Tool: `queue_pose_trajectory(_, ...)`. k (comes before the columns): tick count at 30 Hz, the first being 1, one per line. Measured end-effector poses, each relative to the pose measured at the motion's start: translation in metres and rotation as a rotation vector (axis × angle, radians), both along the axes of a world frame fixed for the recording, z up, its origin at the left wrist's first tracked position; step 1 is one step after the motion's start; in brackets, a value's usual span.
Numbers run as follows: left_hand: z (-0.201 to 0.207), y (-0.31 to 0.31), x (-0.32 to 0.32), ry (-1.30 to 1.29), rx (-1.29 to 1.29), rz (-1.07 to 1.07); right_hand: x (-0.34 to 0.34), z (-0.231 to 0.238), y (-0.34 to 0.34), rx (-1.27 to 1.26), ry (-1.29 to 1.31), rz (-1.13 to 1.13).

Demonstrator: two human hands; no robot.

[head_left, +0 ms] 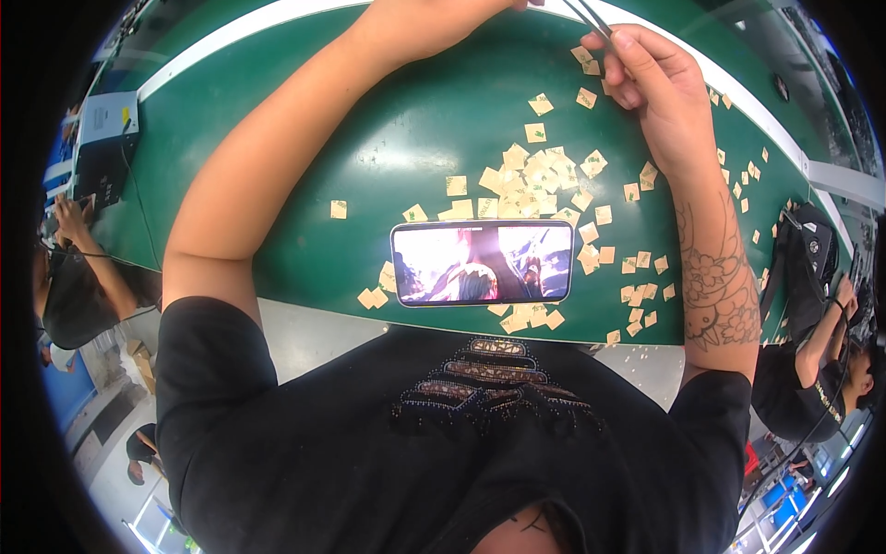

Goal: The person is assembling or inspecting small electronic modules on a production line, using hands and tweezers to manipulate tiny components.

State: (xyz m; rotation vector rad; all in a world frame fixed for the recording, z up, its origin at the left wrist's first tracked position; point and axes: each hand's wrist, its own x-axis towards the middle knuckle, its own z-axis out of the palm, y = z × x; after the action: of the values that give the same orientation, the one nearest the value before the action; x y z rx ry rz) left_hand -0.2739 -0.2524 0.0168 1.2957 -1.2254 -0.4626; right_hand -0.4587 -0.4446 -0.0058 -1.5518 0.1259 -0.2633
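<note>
My right hand (653,78) is at the far right of the green table, its thumb and fingers closed on a pair of dark metal tweezers (592,16). The tips of the tweezers run out past the top edge of the view. My left hand (441,20) reaches to the far edge near the middle; most of its fingers are cut off by the frame, so its grip is hidden. Many small tan paper squares (535,133) with green print lie scattered, with a loose heap (531,180) in the middle. A phone (482,263) lies sideways near me on some squares, its screen lit with a moving-picture scene.
The green tabletop (305,185) has a white rail (217,57) along its far side. A grey and black box-shaped device (106,143) stands at the left, with a cable. A co-worker's hands (72,220) show there. At the right are a black bag-like object (808,249) and another person (817,383).
</note>
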Motion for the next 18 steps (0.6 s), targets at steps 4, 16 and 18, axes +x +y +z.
queue_pose_trajectory(4, 0.004, 0.001, -0.005, -0.012, 0.025, 0.036, 0.001, 0.004, 0.002, 0.039, 0.004, -0.018)
queue_pose_trajectory(16, -0.002, 0.003, -0.005, -0.172, -0.016, 0.092, -0.002, 0.003, 0.008, -0.066, 0.017, 0.008)
queue_pose_trajectory(18, 0.007, 0.005, -0.007, -0.194, 0.054, 0.125, -0.002, 0.005, 0.007, -0.059, 0.008, 0.007)
